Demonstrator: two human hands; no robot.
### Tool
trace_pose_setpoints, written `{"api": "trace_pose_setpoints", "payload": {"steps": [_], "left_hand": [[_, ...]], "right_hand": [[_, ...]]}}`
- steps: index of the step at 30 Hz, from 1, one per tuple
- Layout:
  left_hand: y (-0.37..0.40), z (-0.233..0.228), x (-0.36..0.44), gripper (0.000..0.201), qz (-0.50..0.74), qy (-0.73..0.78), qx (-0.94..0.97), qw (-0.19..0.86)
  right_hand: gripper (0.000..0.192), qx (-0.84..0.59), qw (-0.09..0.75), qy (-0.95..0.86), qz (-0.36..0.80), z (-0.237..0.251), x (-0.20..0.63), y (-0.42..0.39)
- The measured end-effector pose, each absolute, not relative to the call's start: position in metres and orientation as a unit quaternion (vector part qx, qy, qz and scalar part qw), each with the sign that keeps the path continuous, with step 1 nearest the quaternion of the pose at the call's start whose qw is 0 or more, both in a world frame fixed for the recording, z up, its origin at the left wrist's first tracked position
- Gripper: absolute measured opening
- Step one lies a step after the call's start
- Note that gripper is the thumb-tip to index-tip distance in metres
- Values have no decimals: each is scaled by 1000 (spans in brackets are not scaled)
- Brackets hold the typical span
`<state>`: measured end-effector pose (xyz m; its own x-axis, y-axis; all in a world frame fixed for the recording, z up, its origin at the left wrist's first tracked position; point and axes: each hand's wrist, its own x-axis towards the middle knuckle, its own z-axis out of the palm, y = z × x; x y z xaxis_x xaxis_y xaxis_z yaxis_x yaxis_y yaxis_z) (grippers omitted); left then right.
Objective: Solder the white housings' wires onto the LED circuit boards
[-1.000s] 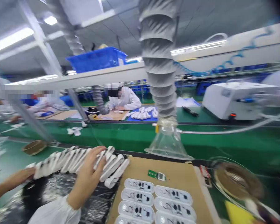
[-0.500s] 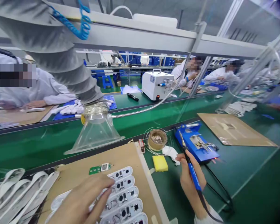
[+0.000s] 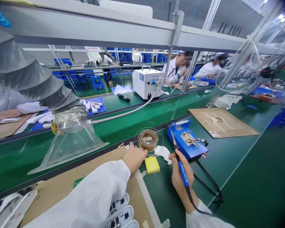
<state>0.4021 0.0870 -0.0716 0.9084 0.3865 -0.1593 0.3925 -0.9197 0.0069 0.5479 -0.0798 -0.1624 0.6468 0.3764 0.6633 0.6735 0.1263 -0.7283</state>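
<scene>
My right hand (image 3: 182,174) holds a blue-handled soldering iron (image 3: 182,171), its metal tip pointing up and away beside a blue soldering station (image 3: 191,142). Stretched forward, my left hand (image 3: 135,158) is at the near edge of a coil of thin solder wire (image 3: 137,136). Its fingers are curled together, and whatever they pinch is hidden. Inside the coil stands a round brown tin (image 3: 148,141) with silvery bits in it. A yellow sponge (image 3: 152,165) lies between my hands. White oval housings with circuit parts (image 3: 120,215) show partly from under my left sleeve.
A crumpled white tissue (image 3: 163,153) lies behind the sponge. On the left hangs a clear extraction hood (image 3: 68,142) on a grey duct. A cardboard sheet (image 3: 222,123) is at the right, white straps (image 3: 7,205) at lower left. Co-workers sit across the bench.
My left hand has moved from the white housings forward and right to the solder wire coil. The soldering iron stays in my right hand. The view has turned rightward.
</scene>
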Motion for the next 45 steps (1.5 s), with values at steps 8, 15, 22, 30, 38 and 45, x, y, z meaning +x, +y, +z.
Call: {"api": "trace_pose_setpoints", "payload": {"steps": [8,15,22,30,38,45], "left_hand": [[93,-80,397,22,-55,187,981,12],[93,-82,391,25,55,246,965,69],[101,-78,390,24,191,338,903,184],[111,-74,393,26,282,393,815,317],[114,-76,394,23,308,396,777,382],[112,-76,395,24,311,401,757,411]], "right_hand": [[29,-656,634,-393,-118,-162,549,-80],[29,-656,633,-394,-120,-164,549,-80],[30,-644,627,-426,-101,-151,556,-69],[34,-633,607,-470,-106,-134,575,-44],[42,-671,533,-506,-97,-139,601,-6],[50,-702,473,-527,-76,-154,604,-7]]}}
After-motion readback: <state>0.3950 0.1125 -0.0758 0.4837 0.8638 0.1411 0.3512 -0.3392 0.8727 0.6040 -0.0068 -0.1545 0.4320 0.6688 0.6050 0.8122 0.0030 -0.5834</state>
